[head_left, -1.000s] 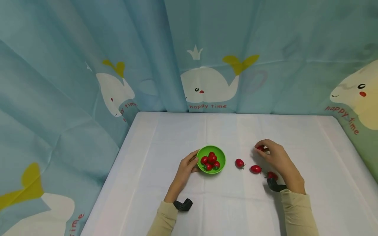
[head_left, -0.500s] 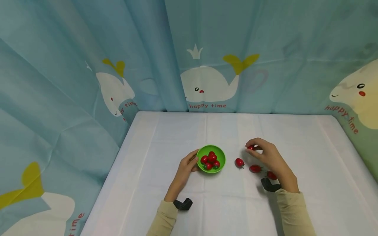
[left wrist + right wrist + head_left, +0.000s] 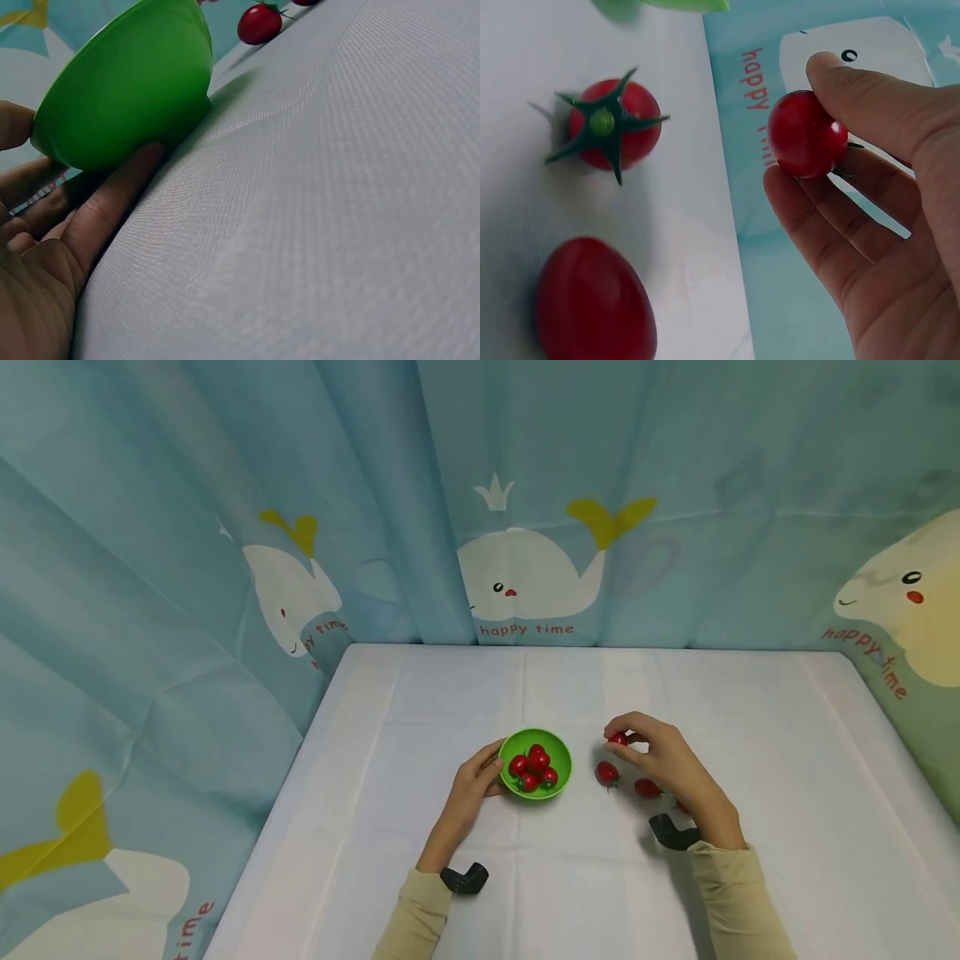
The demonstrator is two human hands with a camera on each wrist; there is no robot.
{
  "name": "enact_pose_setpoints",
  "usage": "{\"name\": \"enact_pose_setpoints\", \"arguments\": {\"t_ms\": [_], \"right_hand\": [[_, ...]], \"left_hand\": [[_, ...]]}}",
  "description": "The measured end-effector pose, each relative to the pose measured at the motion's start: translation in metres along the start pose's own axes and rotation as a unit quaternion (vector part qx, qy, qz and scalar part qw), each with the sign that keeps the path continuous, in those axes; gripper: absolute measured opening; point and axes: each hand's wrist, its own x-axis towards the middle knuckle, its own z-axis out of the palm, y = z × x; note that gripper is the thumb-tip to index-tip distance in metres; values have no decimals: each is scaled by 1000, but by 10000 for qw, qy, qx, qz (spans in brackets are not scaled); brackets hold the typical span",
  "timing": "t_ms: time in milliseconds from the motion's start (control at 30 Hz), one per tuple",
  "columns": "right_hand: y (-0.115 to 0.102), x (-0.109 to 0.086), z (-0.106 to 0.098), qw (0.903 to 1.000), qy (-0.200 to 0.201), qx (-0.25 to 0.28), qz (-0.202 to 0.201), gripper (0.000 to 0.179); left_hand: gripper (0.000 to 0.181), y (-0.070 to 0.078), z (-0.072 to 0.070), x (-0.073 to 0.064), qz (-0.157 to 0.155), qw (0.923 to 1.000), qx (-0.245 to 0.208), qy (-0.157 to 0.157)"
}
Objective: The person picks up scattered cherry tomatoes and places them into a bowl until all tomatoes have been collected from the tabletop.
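While aloft, right fingers [image 3: 810, 229] around tomato [image 3: 804, 135]

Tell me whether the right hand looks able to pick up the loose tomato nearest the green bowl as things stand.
Probably not: the right hand pinches another tomato and would likely have to release it first. Otherwise the way looks free: nothing covers the loose tomato, which lies close by.

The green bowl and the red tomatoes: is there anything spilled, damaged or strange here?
Nothing stands out. The green bowl sits upright on the white tabletop, with several tomatoes inside. The loose tomatoes and the held tomato in the right hand show no visible damage, though one loose one is mostly hidden.
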Motion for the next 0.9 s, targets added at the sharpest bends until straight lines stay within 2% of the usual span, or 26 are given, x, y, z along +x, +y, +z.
{"name": "enact_pose_setpoints", "arguments": {"t_ms": [367,767,900], "right_hand": [[-10,3,11,9997,-180,132,-9,24],[-14,9,19,9984,-357,375,-237,25],[-15,7,24,9979,-416,397,-304,25]], "left_hand": [[49,1,0,-1,-56,10000,10,27],[49,4,0,0,-15,10000,18,-3],[50,1,0,-1,-90,10000,39,10]]}}
